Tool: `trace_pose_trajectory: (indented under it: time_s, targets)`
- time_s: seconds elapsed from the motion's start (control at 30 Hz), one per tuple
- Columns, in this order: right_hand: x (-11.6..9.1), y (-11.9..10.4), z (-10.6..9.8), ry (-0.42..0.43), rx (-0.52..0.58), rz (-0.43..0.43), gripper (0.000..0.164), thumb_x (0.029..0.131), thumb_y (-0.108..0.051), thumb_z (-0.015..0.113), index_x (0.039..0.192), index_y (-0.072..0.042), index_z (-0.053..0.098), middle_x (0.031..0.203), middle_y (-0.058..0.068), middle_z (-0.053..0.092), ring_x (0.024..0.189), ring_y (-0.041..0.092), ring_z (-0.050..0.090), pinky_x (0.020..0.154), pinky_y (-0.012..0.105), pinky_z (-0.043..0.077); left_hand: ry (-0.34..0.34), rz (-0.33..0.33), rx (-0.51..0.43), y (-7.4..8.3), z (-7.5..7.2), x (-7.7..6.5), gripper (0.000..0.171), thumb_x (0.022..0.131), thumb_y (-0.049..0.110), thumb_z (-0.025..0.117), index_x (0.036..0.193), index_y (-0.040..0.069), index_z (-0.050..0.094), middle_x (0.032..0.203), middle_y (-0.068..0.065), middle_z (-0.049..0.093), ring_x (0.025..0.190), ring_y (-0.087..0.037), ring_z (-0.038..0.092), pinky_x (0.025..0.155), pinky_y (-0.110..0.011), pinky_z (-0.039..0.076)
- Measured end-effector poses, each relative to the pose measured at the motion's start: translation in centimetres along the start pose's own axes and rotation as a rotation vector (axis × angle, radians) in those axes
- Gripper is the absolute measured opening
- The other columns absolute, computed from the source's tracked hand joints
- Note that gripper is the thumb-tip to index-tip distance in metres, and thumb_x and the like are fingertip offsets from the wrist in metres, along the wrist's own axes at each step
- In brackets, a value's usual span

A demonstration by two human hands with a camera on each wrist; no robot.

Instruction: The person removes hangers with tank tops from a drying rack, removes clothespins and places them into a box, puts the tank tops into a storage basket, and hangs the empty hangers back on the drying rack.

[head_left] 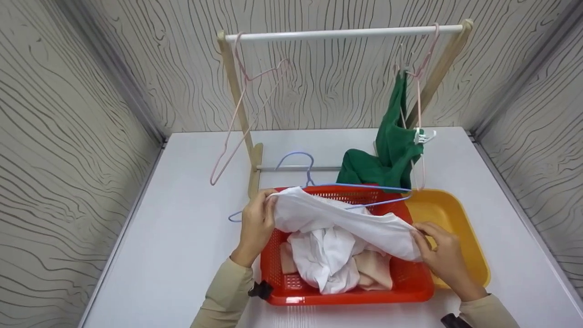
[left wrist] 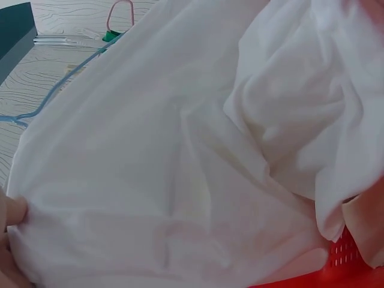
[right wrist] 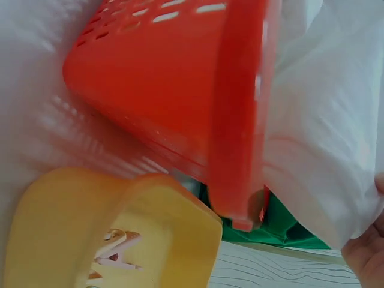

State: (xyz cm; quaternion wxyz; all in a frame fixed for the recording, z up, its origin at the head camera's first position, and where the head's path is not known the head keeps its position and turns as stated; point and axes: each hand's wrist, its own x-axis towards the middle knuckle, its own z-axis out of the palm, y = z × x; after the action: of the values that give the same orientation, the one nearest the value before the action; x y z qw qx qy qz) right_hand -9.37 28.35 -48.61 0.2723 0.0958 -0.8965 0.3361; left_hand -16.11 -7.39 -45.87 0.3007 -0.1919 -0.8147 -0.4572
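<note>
White cloth [head_left: 357,225] stretches between left grip [head_left: 258,223] and right grip [head_left: 444,253].

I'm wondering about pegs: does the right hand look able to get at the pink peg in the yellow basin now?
Probably, if it lets go: the right hand pinches the white cloth, but the yellow basin is close by, and nothing seems to cover the pink peg.
</note>
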Motion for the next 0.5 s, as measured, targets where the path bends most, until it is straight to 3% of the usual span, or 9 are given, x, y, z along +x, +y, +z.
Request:
trace_pose_trajectory:
  time_s: [0.13, 0.3, 0.37, 0.5]
  targets:
    - [-0.4, -0.1, 0.7, -0.027, 0.041, -0.044, 0.028, 0.065, 0.017, 0.076, 0.089, 0.003, 0.071, 0.082, 0.013, 0.071, 0.075, -0.011, 0.056, 0.074, -0.005, 0.042, -0.02, -0.007, -0.019, 0.0, 0.1, -0.1, 0.005, 0.093, -0.002, 0.057, 0.097, -0.004, 0.059, 0.087, -0.013, 0.067, 0.079, -0.021, 0.065, 0.072, -0.035, 0.057]
    - [-0.9, -0.7, 1.6, -0.12, 0.075, -0.047, 0.029, 0.066, 0.013, 0.078, 0.09, -0.003, 0.071, 0.084, 0.006, 0.073, 0.08, -0.005, 0.063, 0.085, -0.005, 0.039, -0.032, -0.019, -0.015, 0.1, 0.2, -0.1, 0.006, 0.093, 0.0, 0.057, 0.097, -0.004, 0.059, 0.088, -0.013, 0.067, 0.08, -0.021, 0.064, 0.073, -0.035, 0.057]
    - [-1.1, -1.0, 1.9, -0.164, 0.053, -0.046, 0.029, 0.068, 0.008, 0.079, 0.091, -0.008, 0.072, 0.086, 0.001, 0.074, 0.082, 0.001, 0.066, 0.1, 0.011, 0.045, -0.041, -0.023, -0.014, 0.1, 0.2, -0.2, 0.006, 0.093, 0.0, 0.057, 0.097, -0.003, 0.06, 0.088, -0.012, 0.067, 0.08, -0.02, 0.064, 0.074, -0.035, 0.057]
    - [-1.6, -1.4, 2.7, -0.258, 0.042, -0.096, 0.031, 0.071, 0.0, 0.08, 0.094, -0.019, 0.072, 0.09, -0.008, 0.074, 0.085, 0.005, 0.068, 0.098, 0.021, 0.051, -0.067, -0.03, -0.015, 0.1, 0.3, -0.2, 0.006, 0.094, 0.002, 0.057, 0.097, -0.002, 0.06, 0.09, -0.012, 0.068, 0.084, -0.02, 0.065, 0.077, -0.035, 0.057]
